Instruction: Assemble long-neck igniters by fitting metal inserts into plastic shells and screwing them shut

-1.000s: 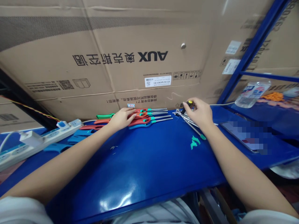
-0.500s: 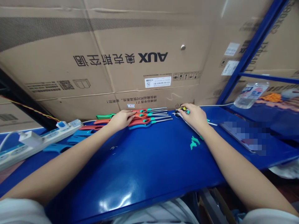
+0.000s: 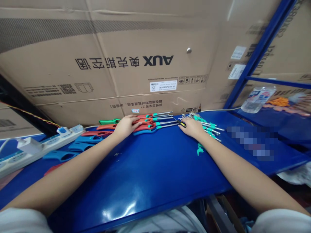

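Observation:
Long-nosed lighters with red, orange, green and blue handles lie stacked along the back of the blue table. My left hand [image 3: 127, 127] is closed over an orange lighter [image 3: 145, 121] in this stack. Just below it lies a blue lighter [image 3: 145, 131]. In my right hand [image 3: 191, 127] is a screwdriver [image 3: 181, 124] with a black and yellow handle, its thin shaft pointing left toward the metal lighter tubes. Beside and behind that hand, several metal rods with green ends [image 3: 213, 131] lie in a pile, partly hidden by it. Small green plastic pieces [image 3: 200, 149] lie near my right wrist.
Loose blue handle parts [image 3: 60, 156] lie left of my left forearm, near a white power strip [image 3: 46, 145] with plugs. A large cardboard box [image 3: 121, 38] stands behind the table. A clear bottle [image 3: 257, 99] stands at the right, beyond the blue frame post [image 3: 252, 58].
My right hand has moved left and slightly down with the screwdriver, bringing its shaft to the lighter tubes and uncovering the rod pile. My left hand stays on the lighters.

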Tool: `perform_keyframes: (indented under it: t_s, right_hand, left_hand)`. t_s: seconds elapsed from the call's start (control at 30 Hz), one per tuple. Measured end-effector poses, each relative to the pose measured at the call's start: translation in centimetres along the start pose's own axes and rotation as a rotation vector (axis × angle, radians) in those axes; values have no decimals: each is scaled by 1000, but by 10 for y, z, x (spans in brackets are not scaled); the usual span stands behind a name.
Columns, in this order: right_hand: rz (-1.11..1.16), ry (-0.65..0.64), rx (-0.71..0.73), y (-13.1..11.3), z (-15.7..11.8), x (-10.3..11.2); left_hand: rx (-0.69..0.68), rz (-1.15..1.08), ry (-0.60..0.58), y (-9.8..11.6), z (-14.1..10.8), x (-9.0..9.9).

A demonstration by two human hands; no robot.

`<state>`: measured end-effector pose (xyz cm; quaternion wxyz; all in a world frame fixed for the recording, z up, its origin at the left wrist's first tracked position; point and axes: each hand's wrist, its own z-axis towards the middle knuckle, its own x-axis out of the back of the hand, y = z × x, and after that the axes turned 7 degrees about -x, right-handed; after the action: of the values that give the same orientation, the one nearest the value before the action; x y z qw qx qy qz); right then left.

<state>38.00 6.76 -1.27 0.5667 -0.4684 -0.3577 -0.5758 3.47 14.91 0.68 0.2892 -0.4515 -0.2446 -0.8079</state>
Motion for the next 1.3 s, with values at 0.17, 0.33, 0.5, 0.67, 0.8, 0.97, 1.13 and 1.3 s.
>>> perform_keyframes:
  t_s: [0.17,0.33,0.5,0.67,0.8,0.97,1.13,1.3]
  right_hand:
    - [19,-42,27,2,1,1]
    - [23,-75,42,3,2,1]
    - [3,-105,45,1,2,2]
    - [-14,-122,46,0,2,4]
    - [-24,-125,46,-1,2,4]
    - [-33,-127,43,0,2,2]
    - [-37,-131,40,0,2,2]
    - [-26,-132,41,0,2,2]
  left_hand:
    - [12,-33,20,-1,1,-1]
    - [37,-46,10,1,-1,-2]
    - [46,-9,-12,5,0,-1]
    - [47,7,-25,6,-2,2]
    - [77,-17,17,3,-6,-5]
    - [113,-64,124,1,-8,-20]
    - [121,-110,179,3,-4,-29]
    - [101,-139,182,4,-1,-25]
